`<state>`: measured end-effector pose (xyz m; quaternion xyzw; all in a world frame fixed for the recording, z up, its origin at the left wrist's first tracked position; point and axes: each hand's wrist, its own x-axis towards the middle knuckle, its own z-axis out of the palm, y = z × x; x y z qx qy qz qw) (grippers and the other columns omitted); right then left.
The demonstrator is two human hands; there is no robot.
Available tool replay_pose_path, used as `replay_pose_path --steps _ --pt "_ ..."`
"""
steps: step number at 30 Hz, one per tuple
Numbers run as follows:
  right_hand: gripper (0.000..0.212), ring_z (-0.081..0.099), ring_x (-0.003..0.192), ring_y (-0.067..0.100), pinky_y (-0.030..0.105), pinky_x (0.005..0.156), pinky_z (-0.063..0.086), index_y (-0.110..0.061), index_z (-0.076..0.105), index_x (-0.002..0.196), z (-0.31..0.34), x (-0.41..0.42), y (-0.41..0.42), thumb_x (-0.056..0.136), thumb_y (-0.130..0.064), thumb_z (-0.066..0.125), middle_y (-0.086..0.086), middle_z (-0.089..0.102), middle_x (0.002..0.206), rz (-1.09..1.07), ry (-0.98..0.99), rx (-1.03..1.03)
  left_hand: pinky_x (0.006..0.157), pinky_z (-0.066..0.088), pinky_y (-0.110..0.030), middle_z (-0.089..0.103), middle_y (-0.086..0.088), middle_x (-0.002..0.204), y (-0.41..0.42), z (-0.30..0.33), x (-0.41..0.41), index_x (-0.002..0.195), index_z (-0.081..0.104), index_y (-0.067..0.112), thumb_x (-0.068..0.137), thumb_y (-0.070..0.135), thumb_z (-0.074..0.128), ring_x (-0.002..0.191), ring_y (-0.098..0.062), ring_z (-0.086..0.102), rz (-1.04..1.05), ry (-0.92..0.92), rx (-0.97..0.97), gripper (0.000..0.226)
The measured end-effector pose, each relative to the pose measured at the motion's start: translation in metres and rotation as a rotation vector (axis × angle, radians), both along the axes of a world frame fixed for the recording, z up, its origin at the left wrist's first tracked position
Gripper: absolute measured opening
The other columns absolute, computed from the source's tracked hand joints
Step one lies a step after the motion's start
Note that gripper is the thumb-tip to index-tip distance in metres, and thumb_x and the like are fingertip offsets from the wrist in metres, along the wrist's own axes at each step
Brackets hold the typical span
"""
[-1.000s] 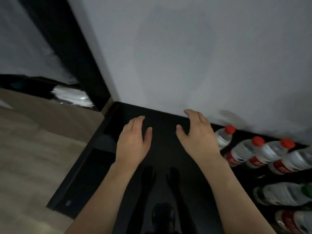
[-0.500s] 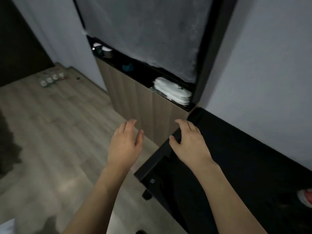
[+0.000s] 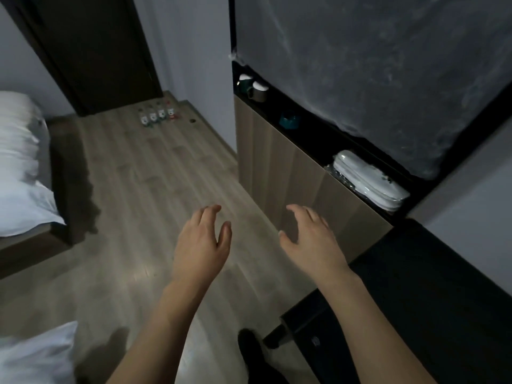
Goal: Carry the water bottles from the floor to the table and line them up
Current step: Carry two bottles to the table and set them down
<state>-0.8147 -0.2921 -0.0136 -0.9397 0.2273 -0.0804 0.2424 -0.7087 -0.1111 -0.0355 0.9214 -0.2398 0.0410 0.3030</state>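
Head view. Both arms reach forward over the wooden floor [image 3: 155, 173]. The left hand [image 3: 201, 245] and the right hand [image 3: 311, 239] hang side by side with a gap between them, palms down, fingers loosely spread and slightly bent; neither grip holds anything. The water bottles [image 3: 157, 115] stand upright in a short row on the floor at the far end of the room, just in front of a dark door [image 3: 94, 48] and well apart from both hands. The black worktop [image 3: 432, 286] fills the lower right corner, its near corner below the right forearm; what lies on it further right is out of frame. Between the worktop and the far wall stands a wood-fronted cabinet [image 3: 279, 167], whose dark recess holds cups [image 3: 256, 90], a small teal object [image 3: 289, 120] and a wrapped white bundle [image 3: 368, 181]. A bed with white bedding [image 3: 19, 162] borders the floor on the left. The stretch of floor between the hands and the bottles shows bare boards.
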Motion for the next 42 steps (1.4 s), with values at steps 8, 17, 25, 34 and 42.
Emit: replay_pose_path --steps 8,17,25,34,42 --pt "0.057 0.044 0.127 0.025 0.037 0.102 0.038 -0.020 0.043 0.140 -0.005 0.124 -0.045 0.087 -0.033 0.060 0.001 0.048 0.140 -0.007 -0.019 0.017 0.098 0.046 -0.037 0.055 -0.002 0.135 -0.045 0.006 0.126 0.137 0.050 0.015 0.098 0.036 0.050 0.116 -0.023 0.056 -0.023 -0.050 0.091 0.044" --pt "0.054 0.039 0.129 0.019 0.032 0.103 0.034 -0.018 0.043 0.140 0.002 0.249 -0.069 0.089 -0.028 0.059 0.000 0.047 0.140 0.067 -0.076 0.106 0.094 0.045 -0.036 0.057 -0.002 0.132 -0.073 0.024 0.253 0.135 0.051 0.016 0.098 0.037 0.052 0.107 -0.023 0.061 0.040 -0.087 0.127 0.043" --pt "0.054 0.040 0.129 0.022 0.032 0.105 0.032 -0.017 0.043 0.141 0.003 0.358 -0.054 0.090 -0.028 0.058 0.002 0.047 0.141 0.117 -0.056 0.080 0.092 0.047 -0.036 0.058 -0.001 0.131 -0.063 0.018 0.360 0.134 0.051 0.018 0.097 0.038 0.051 0.110 -0.021 0.060 0.051 -0.077 0.115 0.042" --pt "0.054 0.041 0.131 0.021 0.033 0.107 0.032 -0.018 0.044 0.140 0.015 0.540 -0.004 0.089 -0.028 0.059 0.001 0.047 0.141 0.145 -0.077 0.060 0.093 0.047 -0.036 0.059 0.000 0.128 -0.007 0.033 0.537 0.133 0.052 0.019 0.097 0.037 0.052 0.113 -0.020 0.058 0.077 -0.114 0.052 0.041" --pt "0.054 0.044 0.128 0.022 0.036 0.106 0.038 -0.021 0.044 0.139 0.019 0.677 0.026 0.088 -0.032 0.059 0.001 0.049 0.139 0.187 -0.045 0.033 0.096 0.047 -0.035 0.059 -0.002 0.129 0.038 0.031 0.664 0.134 0.053 0.015 0.098 0.035 0.053 0.115 -0.019 0.057 0.127 -0.071 0.015 0.042"
